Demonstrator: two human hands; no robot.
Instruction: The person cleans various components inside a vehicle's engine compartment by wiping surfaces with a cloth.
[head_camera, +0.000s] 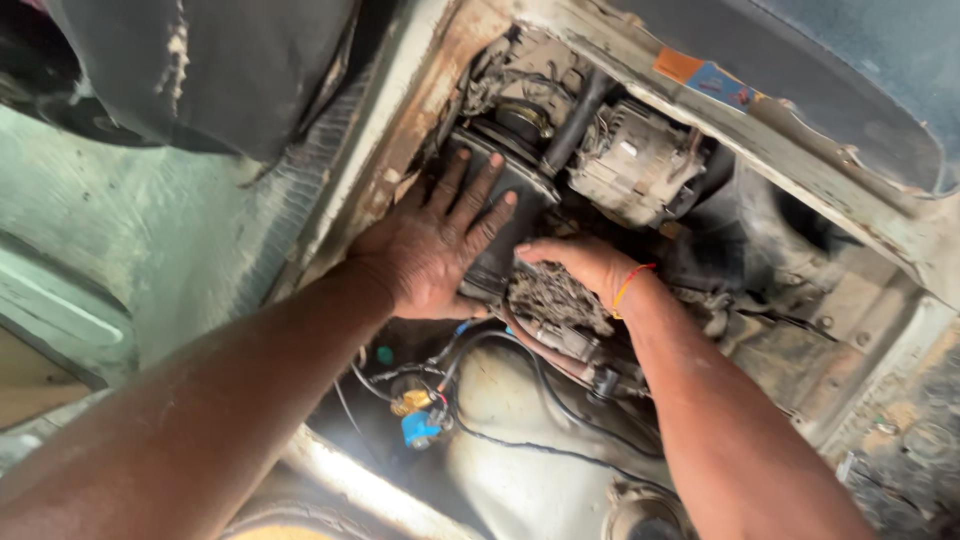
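My left hand (435, 245) lies flat with fingers spread on a black cylindrical housing (512, 195) inside a car's engine bay. My right hand (580, 265), with a red-orange thread on its wrist, reaches in from the right and rests its fingers on a dirt-caked metal part (555, 300) just below that housing. Whether the right fingers grip anything is hidden. A grey alternator (635, 160) sits to the upper right of both hands.
Rusty body edge (420, 110) borders the bay on the left. Black hoses and wires (520, 400) run below the hands, with a blue connector (420, 428) and a yellow fitting (408, 402). The raised hood's edge (760, 130) crosses the upper right.
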